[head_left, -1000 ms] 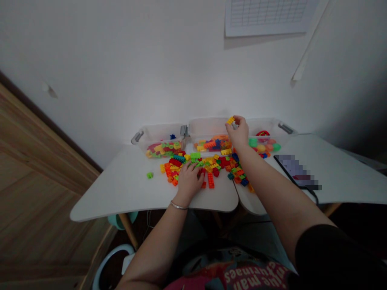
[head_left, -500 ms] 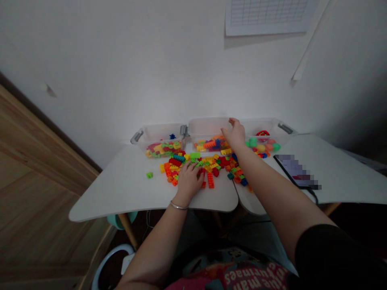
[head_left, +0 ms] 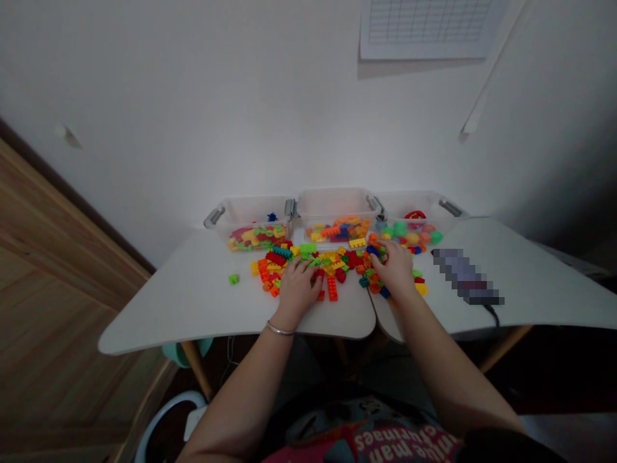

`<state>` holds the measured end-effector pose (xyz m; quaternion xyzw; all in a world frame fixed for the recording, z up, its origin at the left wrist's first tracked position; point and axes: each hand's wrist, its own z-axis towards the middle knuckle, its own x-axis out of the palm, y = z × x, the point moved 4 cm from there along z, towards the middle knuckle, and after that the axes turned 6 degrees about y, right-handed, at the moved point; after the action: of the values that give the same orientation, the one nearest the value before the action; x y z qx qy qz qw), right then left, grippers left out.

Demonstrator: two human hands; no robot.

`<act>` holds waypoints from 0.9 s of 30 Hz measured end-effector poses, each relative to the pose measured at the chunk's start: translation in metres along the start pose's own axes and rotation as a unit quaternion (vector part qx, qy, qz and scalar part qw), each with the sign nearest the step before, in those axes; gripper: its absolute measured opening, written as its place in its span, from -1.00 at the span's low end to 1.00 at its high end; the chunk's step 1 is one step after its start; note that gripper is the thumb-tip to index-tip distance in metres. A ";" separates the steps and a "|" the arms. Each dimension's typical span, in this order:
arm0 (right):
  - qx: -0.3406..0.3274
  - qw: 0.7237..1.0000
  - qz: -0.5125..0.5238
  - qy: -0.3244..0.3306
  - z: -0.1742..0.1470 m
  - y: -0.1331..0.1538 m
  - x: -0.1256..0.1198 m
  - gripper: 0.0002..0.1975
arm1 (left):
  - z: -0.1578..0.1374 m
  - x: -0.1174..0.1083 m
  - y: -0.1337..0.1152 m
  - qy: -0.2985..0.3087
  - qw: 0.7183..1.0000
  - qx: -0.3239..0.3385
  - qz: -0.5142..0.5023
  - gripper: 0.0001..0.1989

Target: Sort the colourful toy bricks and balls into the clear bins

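Note:
A pile of colourful toy building bricks (head_left: 332, 257) lies across the tabletop. My left hand (head_left: 297, 289) rests on the left part of the pile, its fingers spread among green and red bricks. At the pile's right side is my right hand (head_left: 398, 267), thumb and fingers apart. Dark blue bricks (head_left: 373, 250) show by its fingertips, with no brick plainly gripped. Behind the pile, the middle clear bin (head_left: 337, 199) holds orange, yellow and blue bricks. The left clear bin (head_left: 255, 209) contains yellow, green and red pieces.
The right clear bin (head_left: 436, 204) has round pastel pieces and a red item inside. A blurred-out phone-like device (head_left: 467, 280) with a cable lies on the right. One green brick (head_left: 234, 278) sits apart at left. A seam divides two white tables (head_left: 193, 302) against the wall.
My right hand has come down and back from above the middle bin to the right part of the brick pile. The left hand stays in nearly the same place.

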<state>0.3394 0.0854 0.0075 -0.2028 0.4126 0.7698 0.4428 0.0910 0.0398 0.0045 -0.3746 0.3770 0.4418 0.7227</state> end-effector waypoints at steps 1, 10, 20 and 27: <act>-0.010 0.999 -0.028 0.023 -0.004 -0.004 0.004 -0.60 | 0.000 0.000 0.000 0.001 1.000 -0.001 0.000 -0.76; -0.066 0.983 -0.158 0.068 -0.010 0.005 0.018 -0.69 | 0.000 0.002 0.000 -0.002 1.000 0.000 0.004 -0.74; -0.022 0.991 -0.093 0.091 -0.004 0.000 0.013 -0.72 | 0.000 0.003 0.000 0.008 1.000 -0.004 0.011 -0.74; -0.023 0.985 -0.118 0.127 -0.006 0.006 0.013 -0.64 | 0.000 0.006 0.002 -0.010 1.000 0.006 0.019 -0.75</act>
<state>0.3269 0.0854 -0.0025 -0.3561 0.4211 0.6892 0.4699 0.0911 0.0424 -0.0013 -0.3580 0.3794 0.4571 0.7204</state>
